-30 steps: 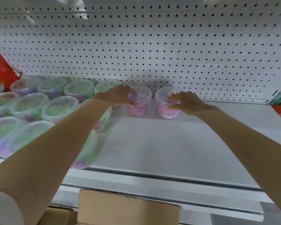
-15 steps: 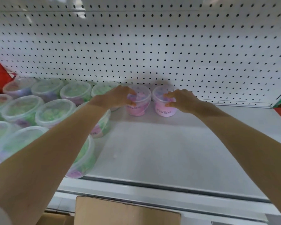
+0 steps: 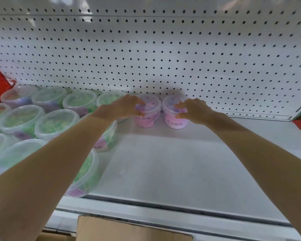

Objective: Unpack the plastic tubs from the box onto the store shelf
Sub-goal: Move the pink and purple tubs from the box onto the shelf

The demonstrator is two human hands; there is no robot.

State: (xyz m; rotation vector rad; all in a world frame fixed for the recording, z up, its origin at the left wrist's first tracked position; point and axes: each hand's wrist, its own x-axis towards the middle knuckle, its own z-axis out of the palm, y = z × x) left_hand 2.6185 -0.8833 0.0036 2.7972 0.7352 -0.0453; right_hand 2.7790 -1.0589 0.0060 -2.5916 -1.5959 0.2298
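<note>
My fingers (image 3: 140, 102) were curled over the lid of the left pink tub (image 3: 146, 111), thumb at its near rim, the left hand (image 3: 124, 107) clamped on it; the right hand (image 3: 193, 110) gripped the right pink tub (image 3: 175, 117) likewise, fingertips on the lid, thumb on the wall. Both tubs stood upright at the centre of the frame, at the back of the white shelf (image 3: 172, 167), against the pegboard (image 3: 163, 58), just apart from each other. In my judgement the step was seating them: I needed to press them squarely back, labels outward, in line with the green-filled tubs (image 3: 56, 122) at the left, then let go straight up so neither tipped. The tubs were small tapered pots of clear plastic with translucent snap lids, smooth and likely slippery; the pink contents showed through. The shelf was matt painted metal with a raised front lip. The cardboard box (image 3: 132, 230) lay at the bottom edge, its contents hidden.
</note>
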